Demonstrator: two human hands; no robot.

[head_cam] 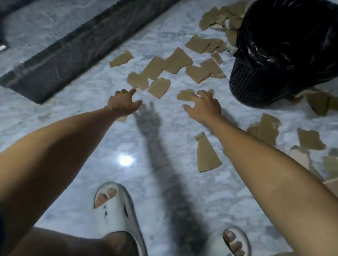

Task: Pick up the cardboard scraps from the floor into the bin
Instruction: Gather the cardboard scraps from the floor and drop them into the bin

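Several torn brown cardboard scraps (pixel 175 61) lie scattered over the pale marble floor. A black mesh bin (pixel 268 78) lined with a black bag stands at the upper right, with more scraps around its base. My left hand (pixel 124 103) reaches out over the floor with fingers spread, its fingertips near a scrap (pixel 137 80). My right hand (pixel 204 106) is spread too, its fingers over the edge of another scrap (pixel 185 95). Neither hand holds anything. A long tapered scrap (pixel 207 154) lies under my right forearm.
A dark stone strip (pixel 70 50) runs diagonally across the floor at the left. My two feet in white slippers (pixel 119 209) stand at the bottom of the view. More scraps (pixel 310 138) and a larger cardboard piece (pixel 335 185) lie at the right edge.
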